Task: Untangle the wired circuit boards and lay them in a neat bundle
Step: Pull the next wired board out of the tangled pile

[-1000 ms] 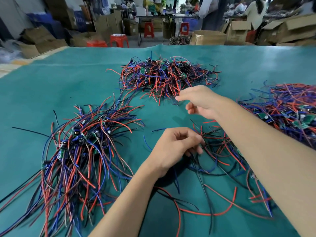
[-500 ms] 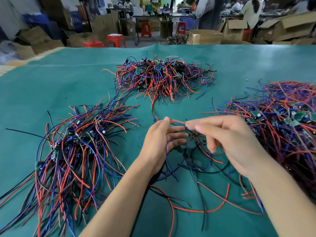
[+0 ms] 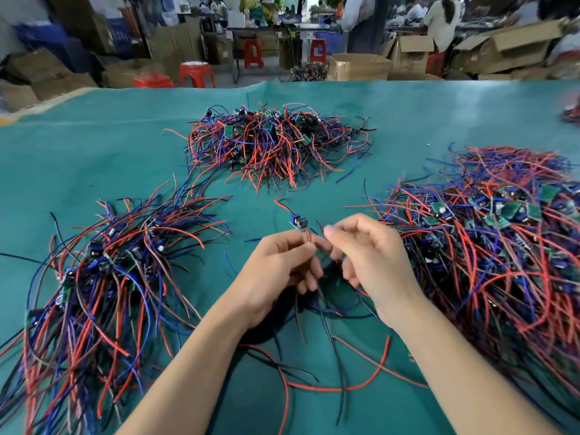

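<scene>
A small circuit board point(image 3: 298, 223) with red, blue and black wires stands up just above my fingertips at the table's middle. My left hand point(image 3: 279, 268) pinches its wires below the board. My right hand point(image 3: 367, 259) sits beside it with curled fingers that pinch a thin wire. Loose wires point(image 3: 317, 356) hang from both hands and trail over the green cloth toward me. A laid-out bundle of wired boards point(image 3: 94, 284) fans out on the left. Tangled heaps lie at the back middle point(image 3: 276, 146) and on the right point(image 3: 489, 240).
The table wears a green cloth point(image 3: 94, 158). Beyond its far edge stand cardboard boxes point(image 3: 357, 67), red stools point(image 3: 196, 73) and people at other tables. A further bit of wire pile point(image 3: 572, 113) shows at the far right edge.
My right hand came back from the far heap to the middle and met my left hand. A single board now stands lifted above my fingers, and both hands have curled onto its wires.
</scene>
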### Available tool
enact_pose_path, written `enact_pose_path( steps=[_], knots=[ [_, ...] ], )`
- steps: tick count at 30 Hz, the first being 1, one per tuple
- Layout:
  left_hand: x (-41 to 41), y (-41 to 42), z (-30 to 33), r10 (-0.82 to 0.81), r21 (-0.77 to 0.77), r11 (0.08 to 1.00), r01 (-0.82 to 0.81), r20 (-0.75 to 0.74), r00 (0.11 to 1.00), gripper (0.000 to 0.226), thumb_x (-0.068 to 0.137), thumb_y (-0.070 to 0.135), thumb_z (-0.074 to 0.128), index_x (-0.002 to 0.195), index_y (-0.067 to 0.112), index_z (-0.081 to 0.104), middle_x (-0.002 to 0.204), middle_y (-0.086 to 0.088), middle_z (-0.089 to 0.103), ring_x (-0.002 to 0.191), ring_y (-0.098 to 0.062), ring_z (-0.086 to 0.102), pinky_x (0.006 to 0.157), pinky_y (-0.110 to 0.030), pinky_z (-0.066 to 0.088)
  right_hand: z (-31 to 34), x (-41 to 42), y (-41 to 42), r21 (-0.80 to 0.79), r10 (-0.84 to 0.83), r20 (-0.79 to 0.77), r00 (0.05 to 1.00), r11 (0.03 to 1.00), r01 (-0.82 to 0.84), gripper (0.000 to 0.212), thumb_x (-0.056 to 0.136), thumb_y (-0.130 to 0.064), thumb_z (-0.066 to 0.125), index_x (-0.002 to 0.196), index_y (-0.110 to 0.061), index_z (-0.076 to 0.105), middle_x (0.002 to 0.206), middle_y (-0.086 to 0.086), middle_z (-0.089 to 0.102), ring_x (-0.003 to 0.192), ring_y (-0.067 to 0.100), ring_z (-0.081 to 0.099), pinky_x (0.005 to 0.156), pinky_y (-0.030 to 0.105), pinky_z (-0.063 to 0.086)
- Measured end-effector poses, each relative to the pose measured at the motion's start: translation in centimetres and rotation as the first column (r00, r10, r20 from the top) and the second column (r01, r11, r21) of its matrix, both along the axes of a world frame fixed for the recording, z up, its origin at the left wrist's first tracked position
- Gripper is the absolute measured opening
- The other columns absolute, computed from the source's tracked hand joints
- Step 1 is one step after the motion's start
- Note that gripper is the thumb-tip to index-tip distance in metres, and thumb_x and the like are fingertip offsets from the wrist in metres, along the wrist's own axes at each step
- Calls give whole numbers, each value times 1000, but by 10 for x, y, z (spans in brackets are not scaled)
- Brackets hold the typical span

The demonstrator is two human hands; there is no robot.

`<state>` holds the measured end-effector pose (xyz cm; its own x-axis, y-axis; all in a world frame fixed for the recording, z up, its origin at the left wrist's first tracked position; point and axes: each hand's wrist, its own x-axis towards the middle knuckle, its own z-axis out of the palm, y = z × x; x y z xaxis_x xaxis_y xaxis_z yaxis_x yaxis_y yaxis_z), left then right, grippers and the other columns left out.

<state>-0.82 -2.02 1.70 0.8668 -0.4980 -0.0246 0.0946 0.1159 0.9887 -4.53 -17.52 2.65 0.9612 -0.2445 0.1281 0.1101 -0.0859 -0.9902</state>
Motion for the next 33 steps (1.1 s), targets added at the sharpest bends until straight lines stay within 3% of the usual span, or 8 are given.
enact_pose_path(
  steps=[7,11,15,19,21,27,30,33],
  knots=[
    [-7,-2,2,-68,218,975,30,167,984,37,100,1,48,76,21,67,59,-2,61,43,-12,52,41,-19,38,-3,3,0,-39,86,16,996,996,-86,13,77,-35,80,85,-25,81,66,-6,64,53,2,51,49,10,36],
    [-6,-2,1,-65,179,983,39,140,988,18,102,5,48,92,2,63,68,-7,66,52,-16,58,47,-21,44,0,4,-5,35,94,-4,996,995,-94,22,67,-30,86,87,-23,82,75,8,66,60,10,52,52,20,35],
    [-4,-4,2,6,1,1000,-6,-1,1000,27,105,8,40,97,5,66,83,-17,68,66,-21,65,53,-23,50,10,3,-13,185,81,72,994,978,-93,19,63,-25,88,81,-20,83,75,7,69,62,13,52,56,21,35],
    [-2,-4,0,-18,0,1000,18,-1,1000,23,103,0,42,104,-3,65,90,-17,69,72,-17,68,64,-22,56,19,0,-22,558,328,196,924,738,-380,27,57,-29,96,73,-17,77,52,-4,54,51,10,42,50,21,32],
    [-2,-4,0,-38,0,999,38,4,999,23,102,0,44,103,-1,66,91,-17,71,75,-18,69,67,-23,57,19,-2,-20,630,368,186,911,667,-398,28,56,-32,97,70,-19,76,52,-3,55,52,10,47,48,20,35],
    [-3,-1,3,-73,-68,995,72,-10,997,31,102,28,49,94,10,73,93,-21,74,81,-28,71,60,-26,55,8,-1,-5,328,223,-126,967,929,-172,26,76,-29,80,79,-5,71,53,5,59,41,12,42,42,19,30],
    [-2,2,1,-101,-60,993,102,32,994,25,100,23,55,109,6,70,99,-18,74,84,-26,72,62,-24,54,0,2,-2,293,120,-147,982,953,-73,35,77,-24,85,90,3,68,57,5,58,48,19,42,50,24,37],
    [-1,2,-2,-85,-87,992,88,36,996,26,93,14,62,116,4,66,98,-17,75,87,-27,73,61,-24,54,-1,2,3,302,107,-136,985,951,-61,37,61,-32,92,83,-10,72,76,16,63,66,26,51,55,30,39]
  ],
)
